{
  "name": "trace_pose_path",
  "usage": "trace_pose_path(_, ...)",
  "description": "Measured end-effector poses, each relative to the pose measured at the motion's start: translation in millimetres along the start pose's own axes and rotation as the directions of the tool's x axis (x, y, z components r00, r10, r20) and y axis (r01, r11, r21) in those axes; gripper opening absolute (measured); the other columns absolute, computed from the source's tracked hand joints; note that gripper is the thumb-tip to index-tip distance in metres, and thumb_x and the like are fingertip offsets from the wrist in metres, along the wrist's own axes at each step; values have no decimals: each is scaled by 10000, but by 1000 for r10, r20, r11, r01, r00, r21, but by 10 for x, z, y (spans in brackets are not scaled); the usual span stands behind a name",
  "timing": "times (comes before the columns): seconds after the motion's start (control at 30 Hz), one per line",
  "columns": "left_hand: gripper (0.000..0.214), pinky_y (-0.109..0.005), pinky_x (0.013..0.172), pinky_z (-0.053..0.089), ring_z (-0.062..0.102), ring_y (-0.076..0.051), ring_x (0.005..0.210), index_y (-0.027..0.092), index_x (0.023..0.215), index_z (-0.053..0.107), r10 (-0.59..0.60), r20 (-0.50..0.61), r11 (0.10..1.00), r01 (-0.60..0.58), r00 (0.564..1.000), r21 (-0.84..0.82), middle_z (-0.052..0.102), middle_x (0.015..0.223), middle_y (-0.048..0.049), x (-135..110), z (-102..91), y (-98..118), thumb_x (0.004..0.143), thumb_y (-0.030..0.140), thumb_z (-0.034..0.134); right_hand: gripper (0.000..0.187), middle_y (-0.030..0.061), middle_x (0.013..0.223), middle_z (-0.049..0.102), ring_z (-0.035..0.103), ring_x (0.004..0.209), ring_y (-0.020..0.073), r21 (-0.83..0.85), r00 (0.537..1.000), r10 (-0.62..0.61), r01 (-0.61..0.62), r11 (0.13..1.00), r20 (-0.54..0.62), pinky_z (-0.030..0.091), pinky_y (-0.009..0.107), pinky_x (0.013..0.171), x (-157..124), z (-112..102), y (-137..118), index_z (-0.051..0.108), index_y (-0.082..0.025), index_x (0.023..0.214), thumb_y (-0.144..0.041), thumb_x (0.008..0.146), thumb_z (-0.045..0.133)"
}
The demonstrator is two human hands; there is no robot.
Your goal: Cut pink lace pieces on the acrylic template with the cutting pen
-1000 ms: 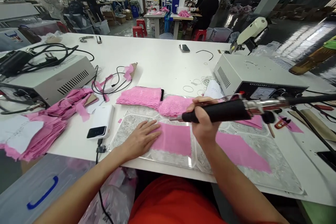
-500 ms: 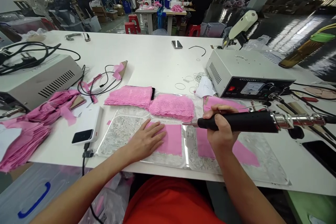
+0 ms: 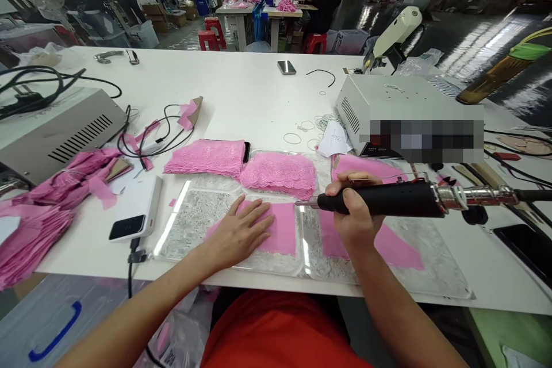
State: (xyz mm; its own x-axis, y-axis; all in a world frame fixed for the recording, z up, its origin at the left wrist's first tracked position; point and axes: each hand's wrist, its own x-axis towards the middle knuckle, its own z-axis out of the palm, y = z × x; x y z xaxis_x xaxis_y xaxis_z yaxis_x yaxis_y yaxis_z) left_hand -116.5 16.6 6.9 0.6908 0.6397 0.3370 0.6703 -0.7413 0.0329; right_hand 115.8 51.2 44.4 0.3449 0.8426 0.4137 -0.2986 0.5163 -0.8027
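My left hand (image 3: 242, 230) lies flat, fingers spread, on a pink fabric piece (image 3: 282, 230) resting on a clear plate (image 3: 190, 224) at the table's near edge. My right hand (image 3: 354, 213) grips the black handle of a cutting tool (image 3: 388, 200), held level with its metal tip pointing left at the fabric's upper right corner. A longer pink strip (image 3: 394, 250) runs under my right hand on a second clear plate (image 3: 435, 276). Two stacks of pink lace (image 3: 207, 156), (image 3: 280, 171) sit just behind the plates.
A white control box (image 3: 388, 104) stands at the right, a grey one (image 3: 64, 129) at the left with cables. Pink scraps (image 3: 47, 201) pile at the left beside a white power bank (image 3: 137, 208). A phone (image 3: 286, 67) lies farther back. People work at sewing tables behind.
The tool has dropped lower and its tip has come closer to the fabric piece. My left hand stays pressed on the fabric. The view has shifted slightly.
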Motion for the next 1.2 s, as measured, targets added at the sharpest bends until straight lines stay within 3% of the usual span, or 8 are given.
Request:
trace_pose_path(0.57, 312, -531, 1116, 298, 516, -274, 1252, 173, 1232, 600, -1, -2, 1000, 1, 1000, -3, 588, 1316, -114, -5, 27, -13, 985, 273, 437, 135, -31, 812, 567, 579, 610, 95, -59, 997, -11, 16, 998, 74, 492, 306, 644, 23, 36, 51, 524, -222, 798, -229, 745, 648)
trace_pose_path(0.7, 310, -554, 1104, 311, 509, -285, 1263, 160, 1221, 599, -4, 4, 1000, 4, 1000, -3, 585, 1315, -130, -6, -14, 2, 990, 270, 423, 122, -31, 817, 573, 577, 593, 91, -43, 999, -13, 14, 999, 42, 489, 305, 636, 40, 32, 10, 549, -223, 804, -211, 717, 634)
trace_pose_path(0.9, 332, -553, 1174, 194, 382, -254, 1377, 195, 1288, 542, 75, 24, 991, -72, 997, -111, 533, 1391, -94, -65, -126, 328, 983, 285, 449, 130, -22, 744, 546, 526, 515, 90, 64, 997, 78, -78, 995, 13, 456, 281, 500, -7, -101, -162, 568, -212, 771, -233, 643, 577)
trace_pose_path(1.03, 354, -530, 1181, 195, 400, -248, 1368, 165, 1299, 534, 74, 20, 977, -69, 997, -202, 580, 1337, -114, -91, -67, 596, 961, 256, 479, 138, -21, 718, 526, 507, 492, 90, 41, 991, 124, -126, 991, 51, 440, 273, 462, -73, -162, -181, 558, -218, 766, -258, 636, 581)
trace_pose_path(1.2, 333, -489, 1183, 218, 422, -234, 1354, 148, 1263, 562, 31, -13, 972, -33, 999, -234, 616, 1291, -109, -99, 16, 700, 948, 237, 499, 144, -21, 756, 513, 510, 510, 84, 40, 992, 120, -121, 992, 43, 471, 287, 498, -89, -167, -140, 553, -218, 782, -262, 647, 574)
